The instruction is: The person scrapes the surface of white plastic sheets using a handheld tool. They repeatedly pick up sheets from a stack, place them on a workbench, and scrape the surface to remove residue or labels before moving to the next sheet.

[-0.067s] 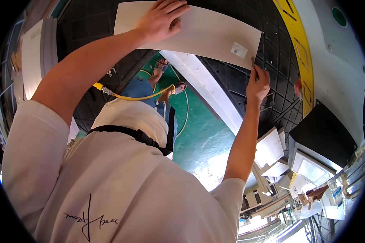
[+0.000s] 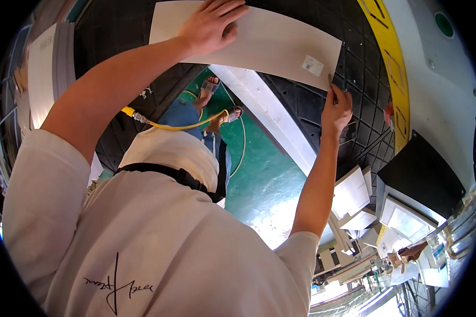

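Observation:
A pale, flat rectangular panel (image 2: 269, 39) lies on a black grid-patterned work surface (image 2: 362, 74). My left hand (image 2: 212, 25) rests on the panel's upper left part, its fingers stretched over the board. At the panel's right end, by the near corner, my right hand (image 2: 337, 110) is closed around a small, thin, dark strip-like tool (image 2: 330, 80). The tool's tip touches or overlaps the panel's edge; its exact kind is too small to make out. Close by on the board is a white label (image 2: 312, 65).
Stacked panels (image 2: 43, 74) stand at the far left. A yellow hose (image 2: 180, 127) crosses near my waist, above the green floor (image 2: 264, 174). A yellow slotted rail (image 2: 390, 63) borders a light machine body on the right. Loose white boards (image 2: 353, 193) lie at lower right.

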Tool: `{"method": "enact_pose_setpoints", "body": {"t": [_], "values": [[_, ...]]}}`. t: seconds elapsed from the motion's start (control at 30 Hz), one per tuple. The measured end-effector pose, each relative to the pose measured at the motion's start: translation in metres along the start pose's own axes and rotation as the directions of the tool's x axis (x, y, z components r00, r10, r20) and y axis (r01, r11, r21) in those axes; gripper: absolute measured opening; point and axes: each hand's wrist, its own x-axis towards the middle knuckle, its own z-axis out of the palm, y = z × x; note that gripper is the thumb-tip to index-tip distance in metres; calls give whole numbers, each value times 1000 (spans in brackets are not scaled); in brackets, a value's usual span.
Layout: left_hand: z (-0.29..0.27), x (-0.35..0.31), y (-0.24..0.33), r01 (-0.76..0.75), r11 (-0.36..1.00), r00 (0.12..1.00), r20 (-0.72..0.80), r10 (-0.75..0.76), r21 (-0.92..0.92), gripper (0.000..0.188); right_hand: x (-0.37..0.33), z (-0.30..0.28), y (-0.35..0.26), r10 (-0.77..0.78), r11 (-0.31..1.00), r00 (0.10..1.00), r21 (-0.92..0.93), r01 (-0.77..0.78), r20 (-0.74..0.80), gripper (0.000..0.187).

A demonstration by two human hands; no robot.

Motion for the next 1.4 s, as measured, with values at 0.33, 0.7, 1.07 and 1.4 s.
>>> {"method": "enact_pose_setpoints", "body": {"t": [0.33,0.7,1.07,1.4], "values": [[8,-5,-7,11,1000,999,-45,-12,-14,55,-32,63,-123,-1,997,996,79,9,-89,8],[2,17,-51,280,950,960,40,-277,-137,37,-10,26,-43,288,948,946,-98,-304,-150,11],[6,47,-105,529,830,718,614,-327,-178,46,-55,128,-329,13,967,999,253,-23,40,7],[9,51,-96,638,744,665,628,-404,-198,38,-49,127,-351,117,912,985,378,-156,125,5]]}}
